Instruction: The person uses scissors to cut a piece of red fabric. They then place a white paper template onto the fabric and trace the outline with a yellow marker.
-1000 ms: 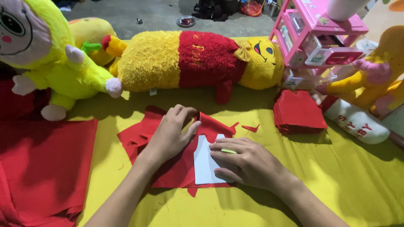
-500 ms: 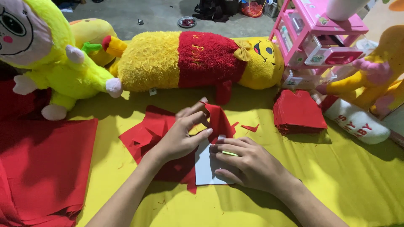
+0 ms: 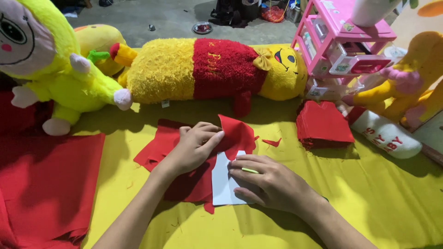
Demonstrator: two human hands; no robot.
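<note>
1. Since a moment ago, your left hand [image 3: 196, 147] has lifted a corner of the red felt piece [image 3: 184, 180] off the white card template [image 3: 226, 184] and folded it back; that flap now stands up just beyond the fingertips, where a second ago the hand lay flat on the cloth.
2. Your left hand is curled, thumb and fingers pinched on the raised flap of the felt.
3. Your right hand [image 3: 270, 182] lies palm-down on the template, fingers spread and mostly flat, with a thin green pencil [image 3: 250, 170] held across the fingers. It pins the card to the felt.
4. The felt lies directly under and between both hands on the yellow cloth [image 3: 360, 198]. Its long axis runs from the far left, near your left wrist, down toward the template's lower edge.
5. The template sits right of the lifted flap, its long side pointing away from you. Your right hand covers it; your left is just beside its upper left corner, touching the felt.
6. A stack of cut red pieces [image 3: 323, 123] rests well to the right, nearer your right arm, and a long yellow-and-red plush toy [image 3: 212, 69] lies across the far edge.
</note>
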